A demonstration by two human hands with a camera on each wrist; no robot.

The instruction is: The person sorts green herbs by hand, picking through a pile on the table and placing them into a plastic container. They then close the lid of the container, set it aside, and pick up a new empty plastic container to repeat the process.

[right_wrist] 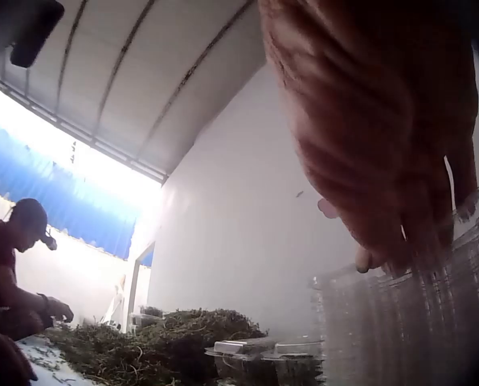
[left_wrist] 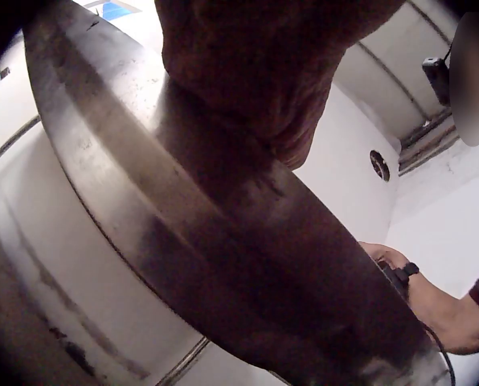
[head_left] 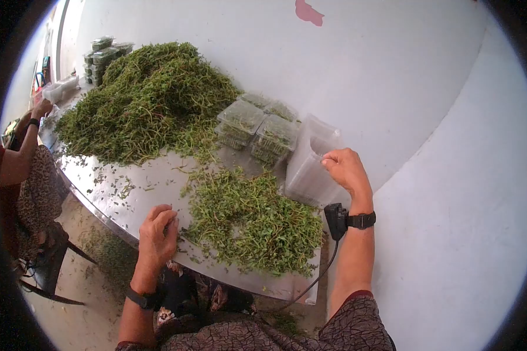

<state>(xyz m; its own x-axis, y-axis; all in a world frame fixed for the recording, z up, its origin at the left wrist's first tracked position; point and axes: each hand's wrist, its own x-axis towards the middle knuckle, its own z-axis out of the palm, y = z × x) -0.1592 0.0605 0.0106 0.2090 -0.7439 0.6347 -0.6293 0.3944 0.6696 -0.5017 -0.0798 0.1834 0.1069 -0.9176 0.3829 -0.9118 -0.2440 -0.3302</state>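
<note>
My right hand is at the top of a stack of nested clear plastic containers, fingers bent over the upper rims. In the right wrist view its fingertips reach down to the containers' edges, pinching at a rim. My left hand hovers over the table's front edge, its fingers loosely curled with no object showing in them. Between the hands lies a spread pile of green leafy stems. In the left wrist view, the left hand is dark and its fingertips are hidden.
A large heap of greens covers the table's far side. Filled clear boxes stand beside the container stack, and more boxes at the back left. Another person sits at the left. A white wall borders the metal table.
</note>
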